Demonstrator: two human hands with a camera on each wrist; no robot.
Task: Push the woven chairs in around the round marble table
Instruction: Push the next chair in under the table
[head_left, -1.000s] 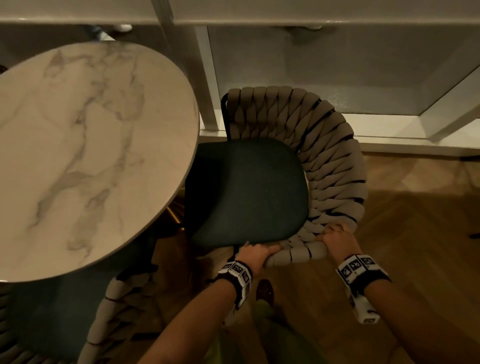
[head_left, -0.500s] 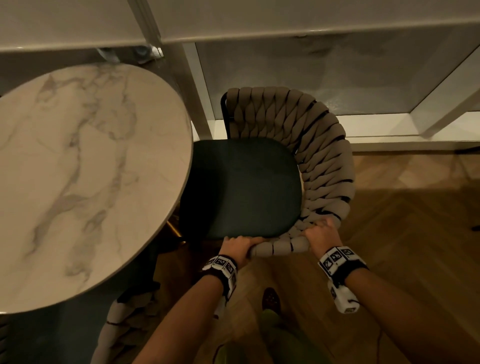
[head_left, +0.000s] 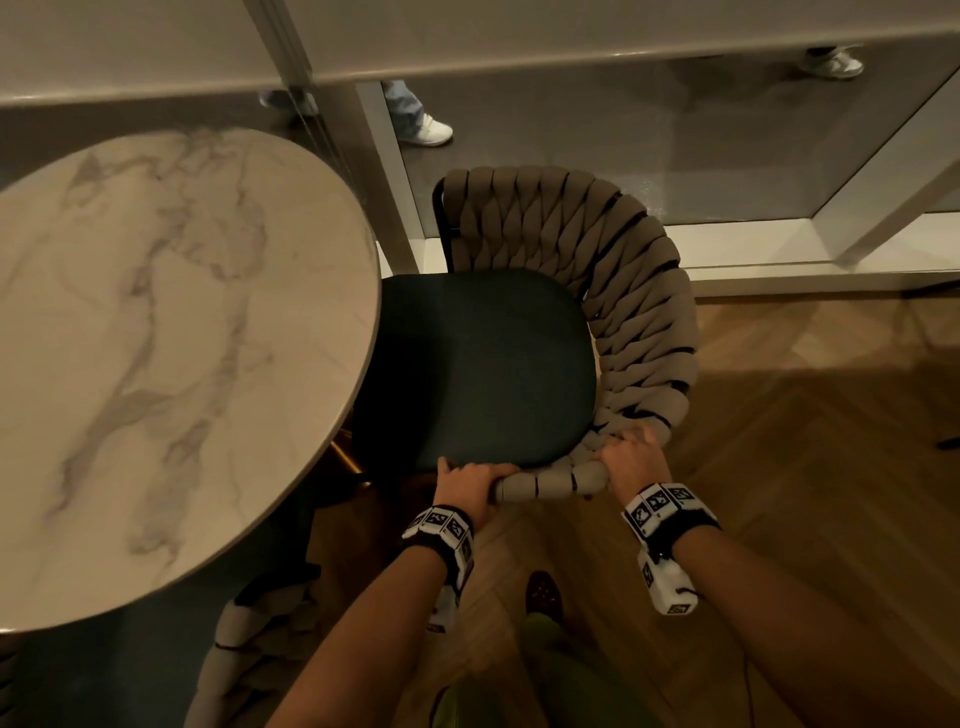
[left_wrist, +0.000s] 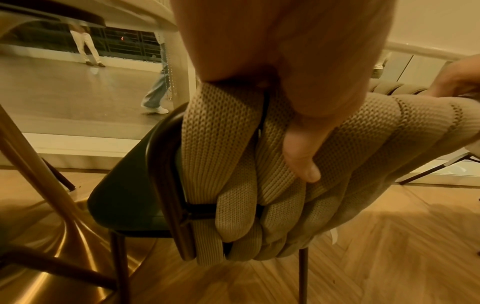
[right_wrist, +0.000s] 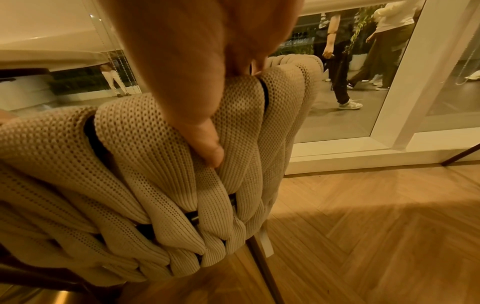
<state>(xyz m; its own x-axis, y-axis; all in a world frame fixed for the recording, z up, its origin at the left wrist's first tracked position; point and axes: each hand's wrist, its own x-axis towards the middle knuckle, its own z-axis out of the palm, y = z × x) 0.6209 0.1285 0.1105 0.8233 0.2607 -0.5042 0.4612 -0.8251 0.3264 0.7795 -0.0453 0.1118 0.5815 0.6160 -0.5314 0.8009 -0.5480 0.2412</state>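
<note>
A woven chair (head_left: 628, 291) with a beige braided back and a dark green seat (head_left: 483, 364) stands right of the round marble table (head_left: 171, 338), its seat's left edge tucked under the tabletop rim. My left hand (head_left: 467, 483) grips the near end of the braided rim (left_wrist: 233, 144), thumb pressed on the outside. My right hand (head_left: 631, 460) grips the same rim (right_wrist: 182, 154) a little further right, thumb on the weave. A second woven chair (head_left: 249, 644) shows under the table's near edge.
A white window frame (head_left: 384, 171) and low sill (head_left: 779, 270) run close behind the chair. The table's brass pedestal base (left_wrist: 64, 236) sits left of the chair legs. People walk outside the glass. Herringbone wood floor (head_left: 805, 467) spreads to the right.
The chair has slid left, so more of its seat lies under the tabletop. Both hands stayed on the rim and moved with it; my view tilted up toward the window.
</note>
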